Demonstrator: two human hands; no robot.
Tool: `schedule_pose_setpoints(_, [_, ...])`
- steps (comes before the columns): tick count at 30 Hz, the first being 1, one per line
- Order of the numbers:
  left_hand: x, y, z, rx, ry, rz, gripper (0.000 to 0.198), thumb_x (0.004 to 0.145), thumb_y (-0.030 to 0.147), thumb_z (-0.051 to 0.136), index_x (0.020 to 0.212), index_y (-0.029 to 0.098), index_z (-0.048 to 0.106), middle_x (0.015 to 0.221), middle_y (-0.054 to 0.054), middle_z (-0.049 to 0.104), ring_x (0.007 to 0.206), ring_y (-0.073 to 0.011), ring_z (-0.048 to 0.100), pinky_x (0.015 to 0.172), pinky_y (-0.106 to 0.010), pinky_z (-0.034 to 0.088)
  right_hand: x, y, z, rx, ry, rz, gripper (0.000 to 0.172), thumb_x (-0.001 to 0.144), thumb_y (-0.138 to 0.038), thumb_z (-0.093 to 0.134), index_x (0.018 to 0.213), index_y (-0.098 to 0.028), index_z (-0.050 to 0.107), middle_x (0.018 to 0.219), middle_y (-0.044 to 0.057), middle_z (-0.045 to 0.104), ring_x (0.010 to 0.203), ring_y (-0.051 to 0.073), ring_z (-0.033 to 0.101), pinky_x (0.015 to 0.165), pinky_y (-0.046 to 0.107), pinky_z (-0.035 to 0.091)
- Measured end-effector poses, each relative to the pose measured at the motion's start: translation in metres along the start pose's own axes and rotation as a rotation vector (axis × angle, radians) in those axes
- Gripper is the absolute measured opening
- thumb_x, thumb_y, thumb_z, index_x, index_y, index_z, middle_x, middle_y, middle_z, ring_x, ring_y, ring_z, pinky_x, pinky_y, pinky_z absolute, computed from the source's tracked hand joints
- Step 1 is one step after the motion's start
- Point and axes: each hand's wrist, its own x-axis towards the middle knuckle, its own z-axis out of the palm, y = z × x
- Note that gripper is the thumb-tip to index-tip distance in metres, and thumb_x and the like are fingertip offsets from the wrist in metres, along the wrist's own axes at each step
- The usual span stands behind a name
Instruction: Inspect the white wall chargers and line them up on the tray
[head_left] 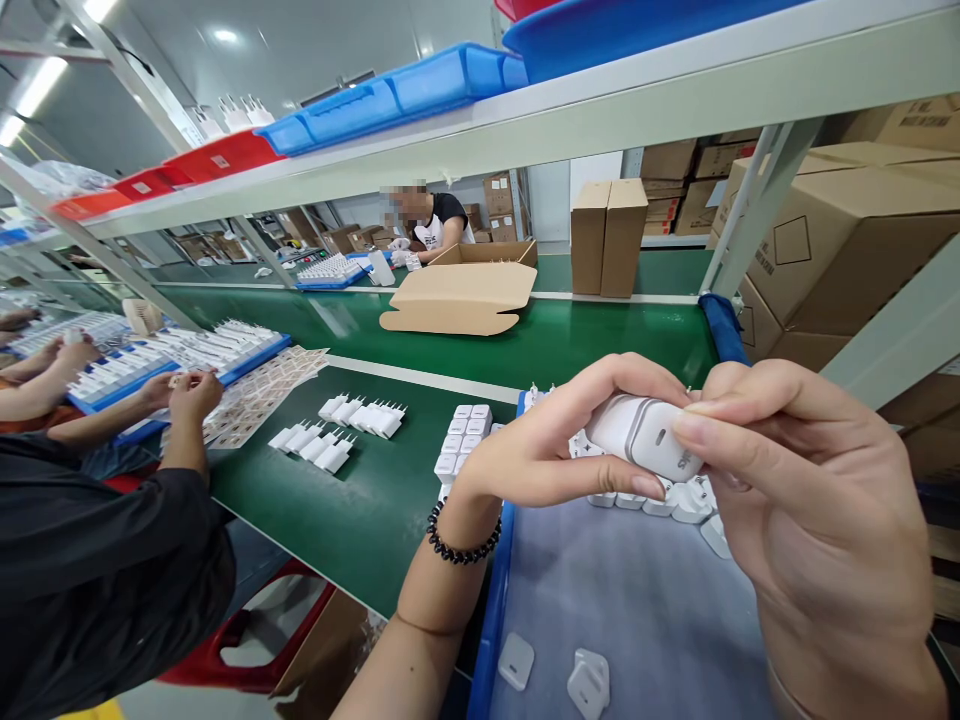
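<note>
Both hands are closed on one white wall charger (649,440), held over a blue-rimmed tray (495,610). My left hand (540,440) grips its rear part between thumb and fingers. My right hand (810,480) pinches the front end, beside a small oval port and grey lettering; its lower fingertips are partly hidden. Behind the hands, several white chargers (691,500) stand along the far part of the tray. Closer to me, a flat white piece (517,660) and a white plug piece (589,682) lie on the tray's grey surface.
Left of the tray stand stacked white charger blocks (459,440) and pronged chargers (315,445) on the green bench (337,530). A co-worker's arm (191,420) works at the far left. An open cardboard box (461,295) lies across the belt; a shelf beam (600,115) runs overhead.
</note>
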Motion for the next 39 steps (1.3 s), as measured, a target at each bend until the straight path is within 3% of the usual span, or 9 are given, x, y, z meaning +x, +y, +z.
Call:
schedule_pose_setpoints(12, [-0.004, -0.001, -0.002, -0.065, -0.009, -0.034, 0.049, 0.084, 0.035, 0.085, 0.126, 0.025, 0.063, 0.119, -0.008, 0.063, 0.109, -0.0223, 0.063, 0.093, -0.033, 0.055, 0.001, -0.003, -0.003, 0.014, -0.039, 0.117, 0.02, 0.079, -0.009, 0.081, 0.067, -0.021, 0.07, 0.06, -0.005, 0.055, 0.055, 0.008, 0.055, 0.047, 0.016, 0.047])
schedule_pose_setpoints(21, [-0.004, 0.002, -0.002, 0.002, -0.017, -0.057, 0.048, 0.085, 0.021, 0.083, 0.127, 0.025, 0.06, 0.121, -0.007, 0.063, 0.111, -0.0208, 0.063, 0.096, -0.032, 0.055, 0.0, 0.001, -0.004, -0.039, -0.028, 0.097, 0.019, 0.083, -0.013, 0.082, 0.072, -0.022, 0.069, 0.064, -0.004, 0.057, 0.058, 0.009, 0.057, 0.049, 0.019, 0.048])
schedule_pose_setpoints(39, [-0.003, -0.01, -0.009, 0.022, 0.007, -0.079, 0.043, 0.085, 0.032, 0.083, 0.12, 0.023, 0.06, 0.118, -0.008, 0.065, 0.111, -0.0238, 0.065, 0.096, -0.036, 0.056, 0.007, 0.009, -0.003, -0.161, 0.016, 0.013, 0.02, 0.083, -0.012, 0.083, 0.073, -0.021, 0.069, 0.065, -0.004, 0.058, 0.058, 0.009, 0.054, 0.049, 0.024, 0.042])
